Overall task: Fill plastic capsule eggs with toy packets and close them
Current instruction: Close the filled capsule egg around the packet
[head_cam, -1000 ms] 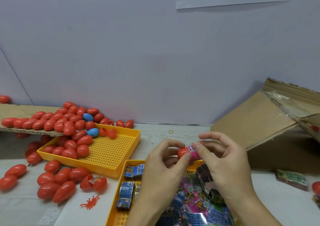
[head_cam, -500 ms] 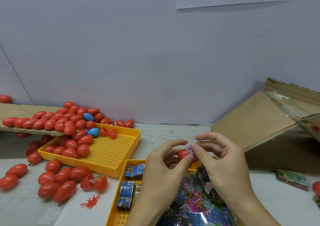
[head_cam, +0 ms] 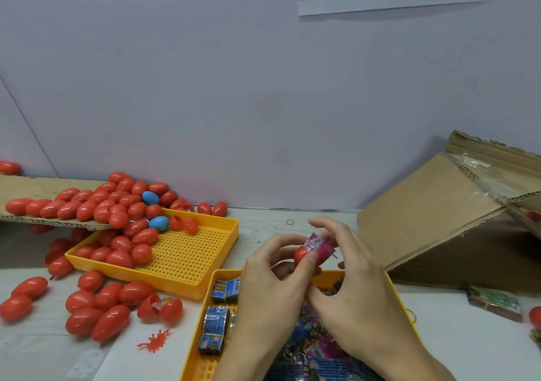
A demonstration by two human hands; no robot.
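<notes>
Head view: left hand (head_cam: pixel 272 278) grips a red capsule egg half (head_cam: pixel 301 255) between thumb and curled fingers, held above the near yellow tray (head_cam: pixel 199 348). A pink toy packet (head_cam: pixel 319 247) sits partly inside the egg half, most of it sticking out to the right. Right hand (head_cam: pixel 355 290) has curled fingers around the packet's far end; the thumb is hidden, so cannot tell how firm the pinch is. Near tray holds blue packet bundles (head_cam: pixel 215 322) on its left side and a mix of pink and blue packets (head_cam: pixel 319 354) under the wrists. Far yellow tray (head_cam: pixel 187 259), with a perforated floor, holds closed red eggs (head_cam: pixel 120 246), one blue egg (head_cam: pixel 158 223) and an open hinged red egg (head_cam: pixel 183 223). More red eggs spill off a cardboard sheet (head_cam: pixel 38 189) at left, with a second blue egg (head_cam: pixel 150 197) among them. Loose red eggs (head_cam: pixel 96 307) lie on the table (head_cam: pixel 456 348) left of the near tray, beside another open egg (head_cam: pixel 160 310) and a small red splat toy (head_cam: pixel 155 342). Tilted cardboard box (head_cam: pixel 439 214) at right, a green packet (head_cam: pixel 494 303) just below it. A rubber band (head_cam: pixel 290 221) lies near the wall.
</notes>
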